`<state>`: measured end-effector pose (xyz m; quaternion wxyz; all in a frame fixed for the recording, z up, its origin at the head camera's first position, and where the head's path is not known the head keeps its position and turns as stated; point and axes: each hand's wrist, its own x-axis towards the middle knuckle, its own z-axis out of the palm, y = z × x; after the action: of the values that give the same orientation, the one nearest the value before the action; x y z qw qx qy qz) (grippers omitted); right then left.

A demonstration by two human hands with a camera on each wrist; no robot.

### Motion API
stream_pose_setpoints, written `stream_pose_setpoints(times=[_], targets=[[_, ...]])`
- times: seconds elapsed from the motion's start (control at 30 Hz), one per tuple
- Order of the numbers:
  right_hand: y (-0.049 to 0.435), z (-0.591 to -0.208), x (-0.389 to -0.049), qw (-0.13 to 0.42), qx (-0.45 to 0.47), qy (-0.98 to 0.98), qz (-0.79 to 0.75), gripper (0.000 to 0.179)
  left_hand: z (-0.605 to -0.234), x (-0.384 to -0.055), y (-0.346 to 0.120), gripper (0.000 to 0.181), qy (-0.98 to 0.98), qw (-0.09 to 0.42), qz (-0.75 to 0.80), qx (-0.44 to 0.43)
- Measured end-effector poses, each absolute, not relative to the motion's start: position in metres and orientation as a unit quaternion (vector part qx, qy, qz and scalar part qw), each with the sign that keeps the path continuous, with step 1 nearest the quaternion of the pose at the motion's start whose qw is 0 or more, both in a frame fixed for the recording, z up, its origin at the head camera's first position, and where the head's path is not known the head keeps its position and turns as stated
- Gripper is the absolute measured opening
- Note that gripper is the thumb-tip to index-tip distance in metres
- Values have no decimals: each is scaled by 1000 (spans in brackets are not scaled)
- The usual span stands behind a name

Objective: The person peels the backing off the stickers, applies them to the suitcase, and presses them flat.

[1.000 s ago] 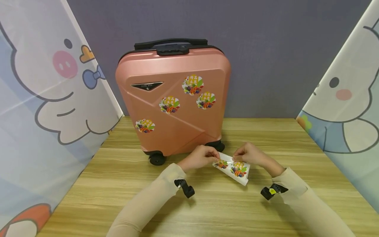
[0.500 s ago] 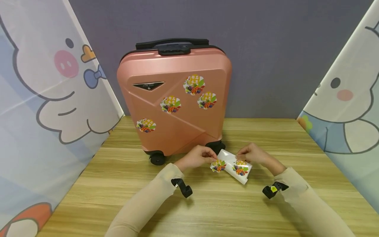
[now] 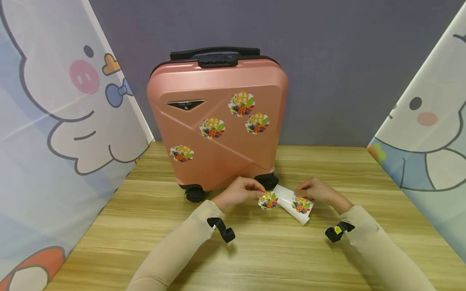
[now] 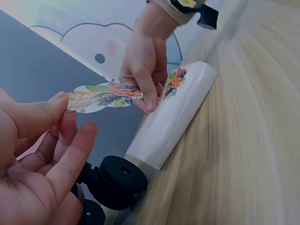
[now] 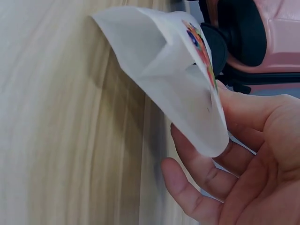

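- Lower centre of frame: left hand [image 3: 238, 192] pinched sticker [image 3: 268, 201] by its edge.
- Further right, right hand [image 3: 318, 191] pinched sheet [image 3: 287, 199].
- Sticker seemed light, bendy, probably tacky; rim best hold.

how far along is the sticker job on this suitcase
Done: four round, fruit-printed stickers are on the front of the pink hard-shell suitcase. In hand: the left hand pinches a loose round fruit sticker, which looks free of the glossy white backing sheet that the right hand grips. Remaining: probably sticking that one on, then perhaps the sticker visible on the sheet.
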<state>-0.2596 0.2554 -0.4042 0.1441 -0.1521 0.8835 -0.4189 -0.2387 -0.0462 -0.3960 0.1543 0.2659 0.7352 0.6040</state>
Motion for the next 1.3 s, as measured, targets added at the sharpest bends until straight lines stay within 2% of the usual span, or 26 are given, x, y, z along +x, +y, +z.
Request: stream_pose_setpoints(times=[0.27, 0.8, 1.03, 1.3], targets=[[259, -405, -261, 145, -135, 891, -408, 22, -398, -239, -50, 19, 702, 195, 640, 243], [264, -397, -251, 95, -141, 914, -368, 28, -389, -232, -55, 25, 667, 206, 674, 241], [255, -395, -247, 31, -137, 928, -345, 27, -382, -232, -60, 25, 662, 191, 676, 261], [237, -389, -238, -56, -181, 911, -367, 18, -378, -235, -66, 28, 659, 190, 678, 264]])
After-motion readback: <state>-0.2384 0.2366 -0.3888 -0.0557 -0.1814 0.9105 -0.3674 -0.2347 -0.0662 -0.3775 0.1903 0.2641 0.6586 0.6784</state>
